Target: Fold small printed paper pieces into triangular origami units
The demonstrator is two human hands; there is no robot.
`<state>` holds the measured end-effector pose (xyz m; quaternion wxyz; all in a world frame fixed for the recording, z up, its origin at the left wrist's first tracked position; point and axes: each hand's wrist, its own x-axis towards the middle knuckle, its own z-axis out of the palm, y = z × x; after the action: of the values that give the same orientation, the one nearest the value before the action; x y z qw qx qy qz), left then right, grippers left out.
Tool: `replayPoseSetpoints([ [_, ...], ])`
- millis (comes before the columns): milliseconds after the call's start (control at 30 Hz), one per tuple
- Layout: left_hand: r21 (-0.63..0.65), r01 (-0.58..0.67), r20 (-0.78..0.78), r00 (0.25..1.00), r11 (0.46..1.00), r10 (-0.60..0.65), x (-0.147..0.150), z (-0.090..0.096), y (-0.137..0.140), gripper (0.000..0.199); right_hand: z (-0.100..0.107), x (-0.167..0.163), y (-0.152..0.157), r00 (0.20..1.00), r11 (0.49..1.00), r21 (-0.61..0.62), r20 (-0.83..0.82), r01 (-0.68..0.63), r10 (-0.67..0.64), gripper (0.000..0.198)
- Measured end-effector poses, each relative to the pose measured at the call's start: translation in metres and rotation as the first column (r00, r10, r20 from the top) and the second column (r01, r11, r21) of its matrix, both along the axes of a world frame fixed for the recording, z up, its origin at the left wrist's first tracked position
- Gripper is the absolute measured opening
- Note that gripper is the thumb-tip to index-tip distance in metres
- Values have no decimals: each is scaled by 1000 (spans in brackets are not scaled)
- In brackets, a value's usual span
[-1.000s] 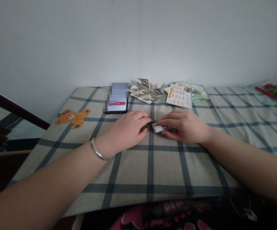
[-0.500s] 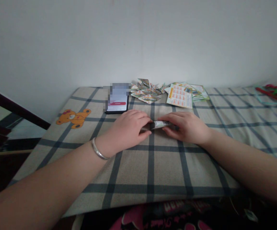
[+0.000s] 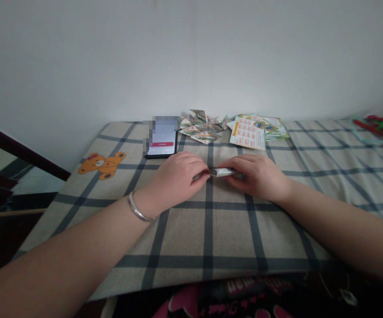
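Between my hands, just above or on the checked cloth, is a small folded piece of paper (image 3: 222,172), whitish with a darker left end. My right hand (image 3: 257,174) is closed on its right part, thumb in front and fingers behind. The thumb and fingertips of my left hand (image 3: 183,176) pinch together at its left tip. My fingers cover both ends. Behind them lie a pile of folded printed papers (image 3: 202,128) and a stack of flat printed cards (image 3: 249,132).
A phone (image 3: 161,137) with a lit screen lies behind my left hand. The plaid tablecloth (image 3: 191,234) carries an orange bear picture (image 3: 103,165) at left. At far right is a clear tray edge (image 3: 363,134) with red and green items. A wall (image 3: 191,57) stands behind the table.
The thumb and fingers of my left hand have closed together on the paper's left tip, where a gap showed before. My right hand keeps its hold.
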<state>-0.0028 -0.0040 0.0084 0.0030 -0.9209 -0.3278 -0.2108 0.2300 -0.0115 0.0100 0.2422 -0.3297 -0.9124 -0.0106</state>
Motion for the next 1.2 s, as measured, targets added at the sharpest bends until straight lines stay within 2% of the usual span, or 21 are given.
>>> replayPoseSetpoints([
  [133,5,7,30,1000,1000,-7,-1,-2,1,16,-1,0,0,999,1000,7,-27,27,-26,22],
  [367,-18,14,101,995,1000,-12,-3,-7,4,12,0,0,0,996,996,-16,-14,-84,84,22],
  [467,-49,10,104,995,999,-5,-3,-7,3,11,0,0,0,997,997,3,-10,-83,83,23],
  [600,-110,-27,184,982,994,47,-1,-6,1,8,0,1,-1,997,995,65,39,-71,68,26],
  [767,-172,-38,254,964,984,82,0,-7,0,8,1,2,-2,991,978,206,133,-45,18,29],
  [867,-253,-30,273,957,967,101,1,-5,-3,10,3,2,-3,978,957,280,209,-76,16,31],
  [1067,-450,-19,317,931,893,179,4,-2,-6,22,7,0,-6,942,911,399,333,-103,-39,31],
  [1200,-478,-38,324,921,877,217,5,-4,-3,22,6,-2,-6,938,930,358,344,-80,-52,34],
])
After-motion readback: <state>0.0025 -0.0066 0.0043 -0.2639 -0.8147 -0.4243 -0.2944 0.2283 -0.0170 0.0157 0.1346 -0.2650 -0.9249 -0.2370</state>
